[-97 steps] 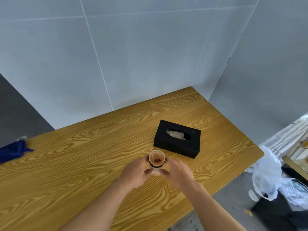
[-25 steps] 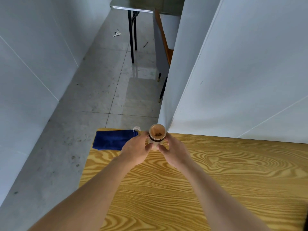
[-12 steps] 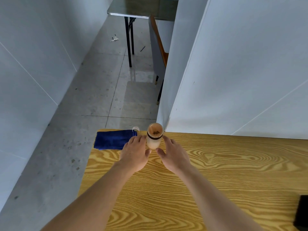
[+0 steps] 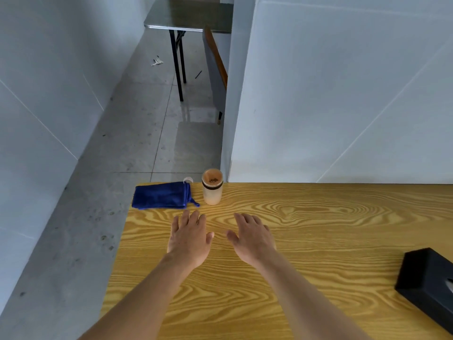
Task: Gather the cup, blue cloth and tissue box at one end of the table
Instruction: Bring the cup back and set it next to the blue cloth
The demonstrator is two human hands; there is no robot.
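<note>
The tissue box [image 4: 427,288], seemingly only partly in view, lies rightward of the empty, spread right hand [image 4: 252,238], its nearer hand

Both forearms extend forward, parallel. The left hand [image 4: 190,238] and right hand [image 4: 252,238] are palm-down, fingers spread and empty, near each other.

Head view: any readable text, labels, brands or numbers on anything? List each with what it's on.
None readable.
Cup: dark band near the rim, no lettering visible.
Blue cloth: plain; the small white tag at its corner is too small to read.
Tissue box: plain black, partly cut off by the frame edge, no print visible.
Table: wood grain only.
</note>
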